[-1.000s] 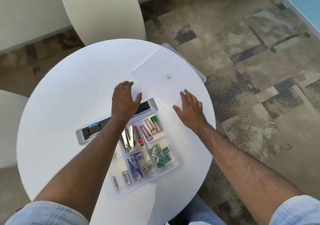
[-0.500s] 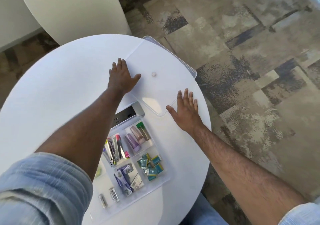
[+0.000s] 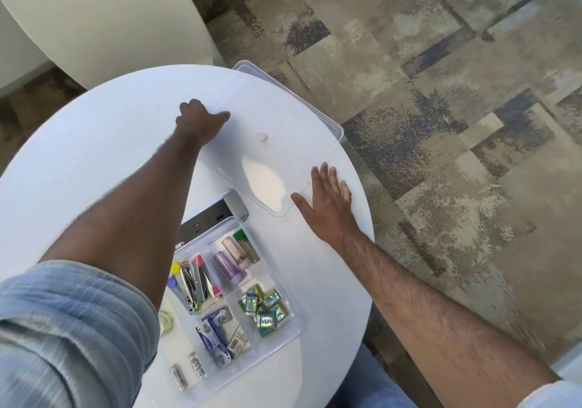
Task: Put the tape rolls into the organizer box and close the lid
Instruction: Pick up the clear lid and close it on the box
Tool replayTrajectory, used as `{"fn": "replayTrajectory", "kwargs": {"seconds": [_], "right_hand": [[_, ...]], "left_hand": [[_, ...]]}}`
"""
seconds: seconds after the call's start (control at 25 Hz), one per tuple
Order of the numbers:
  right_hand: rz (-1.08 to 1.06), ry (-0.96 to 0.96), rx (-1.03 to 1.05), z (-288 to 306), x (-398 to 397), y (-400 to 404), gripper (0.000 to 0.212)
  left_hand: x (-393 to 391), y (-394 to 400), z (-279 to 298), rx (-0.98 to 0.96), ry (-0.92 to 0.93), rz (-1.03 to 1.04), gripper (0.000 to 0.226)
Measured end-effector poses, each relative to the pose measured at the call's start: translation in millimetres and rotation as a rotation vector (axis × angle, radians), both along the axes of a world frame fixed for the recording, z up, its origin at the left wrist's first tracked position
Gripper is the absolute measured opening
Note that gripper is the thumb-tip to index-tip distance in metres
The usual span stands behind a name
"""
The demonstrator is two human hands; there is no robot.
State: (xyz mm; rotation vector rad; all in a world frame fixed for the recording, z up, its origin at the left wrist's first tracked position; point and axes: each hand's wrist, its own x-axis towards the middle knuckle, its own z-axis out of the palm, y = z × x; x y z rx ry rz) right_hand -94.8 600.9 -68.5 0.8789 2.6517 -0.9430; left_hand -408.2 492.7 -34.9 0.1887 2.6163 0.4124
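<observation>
Patchy carpet surrounds a round white table (image 3: 78, 162). At its far right edge lies the clear lid (image 3: 283, 130), one corner overhanging. Left hand (image 3: 201, 121) has its grip clamped on the lid's left edge; right hand (image 3: 327, 203) lies flat, fingers apart, touching the lid's near corner. An open organizer box (image 3: 285, 285) sits near the table's front edge.

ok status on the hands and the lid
Left hand gripping the lid's far-left edge. Right hand open, flat at its near corner. Box open, lid flat on table. Nothing in the way.
</observation>
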Motion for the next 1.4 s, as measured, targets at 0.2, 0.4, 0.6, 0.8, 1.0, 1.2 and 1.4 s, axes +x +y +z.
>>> {"fn": "replayTrajectory", "kwargs": {"seconds": [0.2, 0.4, 0.6, 0.8, 1.0, 1.2, 1.4], "right_hand": [[-0.391, 0.218, -0.486, 16.3, -11.0, 1.0, 0.079], [-0.544, 0.486, -0.644, 48.4, -18.5, 1.3, 0.061], [-0.571, 0.683, -0.717, 84.5, -11.0, 1.3, 0.055], [-0.522, 0.699, -0.818, 105.9, -2.2, -16.9, 0.04], [-0.58, 0.717, -0.99, 127.0, 10.9, -52.9, 0.025], [-0.626, 0.716, -1.225, 142.3, 31.5, -85.1, 0.029], [-0.631, 0.525, -1.433, 150.0, 56.4, -105.6, 0.049]], "left_hand": [[-4.7, -5.7, 15.0, 0.003, 0.002, 0.013, 0.061], [-1.3, -26.8, 42.7, 0.097, 0.087, 0.01, 0.032], [14.8, -88.0, 86.4, 0.363, 0.114, 0.064, 0.021], [63.0, -163.0, 117.5, 0.536, 0.209, 0.081, 0.017], [123.3, -238.9, 146.4, 0.705, 0.3, 0.13, 0.017], [201.4, -309.0, 158.2, 0.766, 0.391, 0.085, 0.02], [266.6, -363.1, 145.8, 0.921, 0.363, 0.195, 0.032]]}}
